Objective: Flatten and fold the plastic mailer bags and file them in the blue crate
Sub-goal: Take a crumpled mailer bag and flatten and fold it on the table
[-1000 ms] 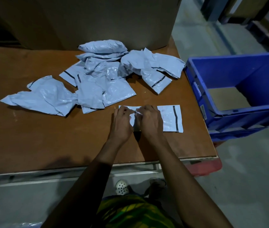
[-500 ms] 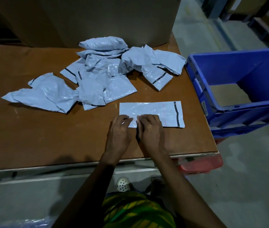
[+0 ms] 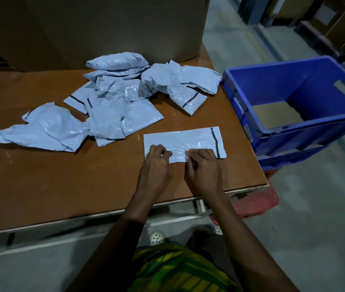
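Palms down on flat mailer (image 3: 180, 140), left hand (image 3: 156, 167) beside right hand (image 3: 204, 171).

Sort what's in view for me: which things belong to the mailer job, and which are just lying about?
Job: flat mailer, with left hand and right hand on its near edge; mailer pile; blue crate.
Lying about: cardboard box behind the pile; red plastic item below the table.
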Demonstrator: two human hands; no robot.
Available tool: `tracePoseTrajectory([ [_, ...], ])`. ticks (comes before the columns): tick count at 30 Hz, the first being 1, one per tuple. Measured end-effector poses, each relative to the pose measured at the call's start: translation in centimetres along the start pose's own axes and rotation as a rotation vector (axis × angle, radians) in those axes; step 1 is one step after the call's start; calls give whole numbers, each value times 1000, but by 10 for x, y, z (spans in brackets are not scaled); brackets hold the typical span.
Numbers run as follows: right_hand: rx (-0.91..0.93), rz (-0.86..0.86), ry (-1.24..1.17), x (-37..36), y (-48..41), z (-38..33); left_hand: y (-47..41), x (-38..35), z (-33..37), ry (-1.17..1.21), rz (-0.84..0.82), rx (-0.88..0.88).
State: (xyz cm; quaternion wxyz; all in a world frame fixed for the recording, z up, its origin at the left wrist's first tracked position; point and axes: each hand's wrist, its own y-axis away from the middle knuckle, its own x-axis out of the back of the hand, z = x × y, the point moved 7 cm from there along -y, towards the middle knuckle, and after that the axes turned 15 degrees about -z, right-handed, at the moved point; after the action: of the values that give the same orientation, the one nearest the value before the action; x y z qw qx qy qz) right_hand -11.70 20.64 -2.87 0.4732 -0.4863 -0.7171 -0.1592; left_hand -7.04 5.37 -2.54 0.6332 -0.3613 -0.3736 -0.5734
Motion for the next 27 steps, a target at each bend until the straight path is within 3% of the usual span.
tracePoseTrajectory([
  [12, -52, -92, 9, 4, -41, 22, -47, -4, 18, -72, -107, 46],
  [16, -128, -87, 87, 8, -57, 27, -64, -2, 25, -44, -88, 49],
  [21, -84, -143, 66, 12, -63, 32, -71, -8, 20, 27, -102, 71],
  [27, -91, -93, 161, 8, -69, 51, -83, -15, 26, -4, -146, 28],
])
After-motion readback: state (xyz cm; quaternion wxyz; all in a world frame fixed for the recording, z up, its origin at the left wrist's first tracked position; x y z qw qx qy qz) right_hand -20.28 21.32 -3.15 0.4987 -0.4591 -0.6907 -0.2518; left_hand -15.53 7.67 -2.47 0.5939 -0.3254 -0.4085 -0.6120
